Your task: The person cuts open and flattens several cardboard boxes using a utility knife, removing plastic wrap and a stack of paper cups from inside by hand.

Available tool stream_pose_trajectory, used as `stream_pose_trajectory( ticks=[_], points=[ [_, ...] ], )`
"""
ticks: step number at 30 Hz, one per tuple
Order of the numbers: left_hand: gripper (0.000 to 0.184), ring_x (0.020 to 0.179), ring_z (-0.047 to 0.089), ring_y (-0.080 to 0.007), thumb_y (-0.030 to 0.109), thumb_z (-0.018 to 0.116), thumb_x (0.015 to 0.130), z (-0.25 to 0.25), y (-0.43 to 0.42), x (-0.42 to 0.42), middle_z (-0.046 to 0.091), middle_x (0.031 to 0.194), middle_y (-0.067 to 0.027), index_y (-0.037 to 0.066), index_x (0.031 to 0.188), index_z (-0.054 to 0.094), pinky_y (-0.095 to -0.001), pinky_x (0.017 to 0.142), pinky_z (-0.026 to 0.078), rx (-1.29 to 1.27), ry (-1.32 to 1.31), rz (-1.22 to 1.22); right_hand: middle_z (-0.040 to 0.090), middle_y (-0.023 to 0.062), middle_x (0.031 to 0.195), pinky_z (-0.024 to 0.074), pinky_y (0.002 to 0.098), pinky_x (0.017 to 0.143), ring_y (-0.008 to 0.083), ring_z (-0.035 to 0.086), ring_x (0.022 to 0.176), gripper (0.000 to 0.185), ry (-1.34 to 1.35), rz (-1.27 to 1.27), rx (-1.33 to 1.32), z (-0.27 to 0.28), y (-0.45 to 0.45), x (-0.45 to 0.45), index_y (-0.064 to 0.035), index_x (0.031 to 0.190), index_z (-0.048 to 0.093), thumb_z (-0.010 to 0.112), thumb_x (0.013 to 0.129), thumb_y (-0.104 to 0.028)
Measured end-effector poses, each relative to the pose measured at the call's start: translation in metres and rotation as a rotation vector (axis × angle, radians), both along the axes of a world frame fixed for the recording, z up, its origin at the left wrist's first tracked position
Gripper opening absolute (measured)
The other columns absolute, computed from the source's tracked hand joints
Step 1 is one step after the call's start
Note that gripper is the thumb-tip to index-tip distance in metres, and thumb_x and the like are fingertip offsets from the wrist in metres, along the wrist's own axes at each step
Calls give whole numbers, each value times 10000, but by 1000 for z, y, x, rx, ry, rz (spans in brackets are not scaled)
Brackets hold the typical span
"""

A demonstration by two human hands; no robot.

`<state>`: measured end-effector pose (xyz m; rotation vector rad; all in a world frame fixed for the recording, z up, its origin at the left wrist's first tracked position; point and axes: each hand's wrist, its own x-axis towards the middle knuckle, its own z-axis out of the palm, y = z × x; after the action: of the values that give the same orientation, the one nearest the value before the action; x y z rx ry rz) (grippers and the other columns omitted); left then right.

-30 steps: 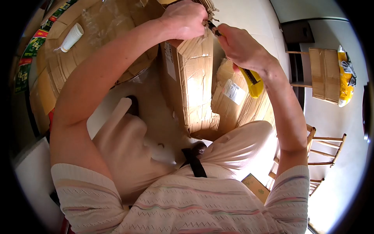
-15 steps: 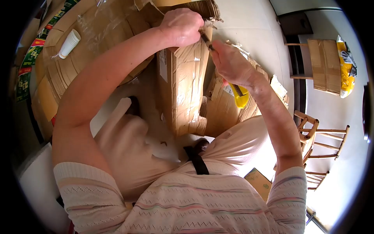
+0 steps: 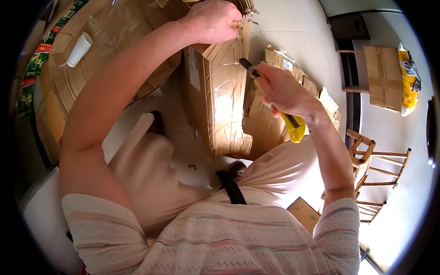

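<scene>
- Broad, round-looking spread of brown creased cardboard (image 3: 117,50), left of the seated person; clear film lies on it, and a stack of white paper cups (image 3: 80,49) lies tipped over there.
- Tall, narrow brown cardboard box (image 3: 224,91), shiny tape across its face: stands in front of the knees. Long axis runs from the left hand down toward the lap, leaning slightly; upper edge torn and frayed.
- Flattened brown cardboard piece with white labels (image 3: 263,121): just right of the tall box, partly behind the right hand.
- Left hand (image 3: 213,22): curled into a fist on the box's upper edge, gripping the torn cardboard; fingertips hidden from me.
- Right hand (image 3: 286,89): wrapped around the handle of a yellow plastic utility knife (image 3: 295,130), thumb side toward the box.
- Knife: located right of the tall box, above the right knee. Long axis diagonal; yellow butt points back toward the person's right side, front end up and left, toward the box.
- Dark metal blade (image 3: 245,63): overlaps the box's right edge from here; contact cannot be told.
- Change: half a second ago the blade met the fist at the frayed edge; now a gap separates them. My reading: cutting there is interrupted.
</scene>
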<state>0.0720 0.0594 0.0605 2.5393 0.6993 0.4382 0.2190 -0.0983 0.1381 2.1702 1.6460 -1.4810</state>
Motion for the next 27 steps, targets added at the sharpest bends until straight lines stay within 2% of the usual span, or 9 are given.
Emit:
stream_pose_trajectory(
  ticks=[2,4,8,12,15,20,21,24,27],
  points=[
    [173,649,556,-309,166,601,724,15,-4,-4,533,661,-176,0,756,564,-398,611,440,-44,136,27,497,120,624,464,329,408,203,543,414,185,18,-78,12,10,3,4,28,873,426,366,938,-134],
    [190,643,550,-311,174,604,725,18,-6,-9,529,657,-178,-7,753,554,-400,608,432,-103,64,25,504,121,635,464,318,401,200,546,417,189,30,-61,102,16,7,17,25,864,426,370,937,-140],
    [212,642,540,-323,186,605,725,24,-8,-7,532,657,-181,-16,753,546,-411,609,421,-156,58,10,527,133,660,473,323,409,207,569,433,201,-13,-35,211,12,26,2,51,914,446,371,934,-134],
    [205,662,550,-333,184,612,720,18,-8,-11,550,674,-177,-9,762,558,-416,621,431,-51,12,24,557,165,699,491,345,453,220,592,453,208,-52,22,203,12,32,-6,71,960,452,367,923,-116],
    [198,680,560,-339,184,616,718,18,-12,-8,561,685,-176,-1,768,566,-420,630,439,-24,15,28,500,74,590,458,291,398,143,528,406,244,-83,23,208,-3,39,-9,18,966,472,369,958,-203],
    [173,674,570,-335,178,614,725,9,-11,-1,562,673,-172,16,771,575,-422,624,441,-22,-92,-7,485,79,591,441,312,396,154,506,392,267,-87,25,143,-9,58,-12,33,904,453,353,964,-208],
    [59,642,622,-262,99,585,708,14,-10,-1,635,678,-120,51,692,615,-376,599,479,117,-33,38,484,81,588,440,313,394,156,504,389,268,-69,24,133,-8,54,-8,30,900,450,350,966,-210],
    [109,710,629,-338,153,578,706,6,-5,-7,629,732,-167,60,710,633,-439,653,495,29,-99,53,478,81,576,441,310,391,152,500,383,259,-60,56,137,-16,31,-3,8,879,430,348,973,-218],
    [93,671,625,-335,134,576,706,5,-8,-3,628,705,-153,60,720,632,-427,622,497,73,-32,56,470,70,573,438,301,390,137,492,378,243,-56,85,110,-15,27,-5,-1,867,424,352,971,-209]
  ],
)
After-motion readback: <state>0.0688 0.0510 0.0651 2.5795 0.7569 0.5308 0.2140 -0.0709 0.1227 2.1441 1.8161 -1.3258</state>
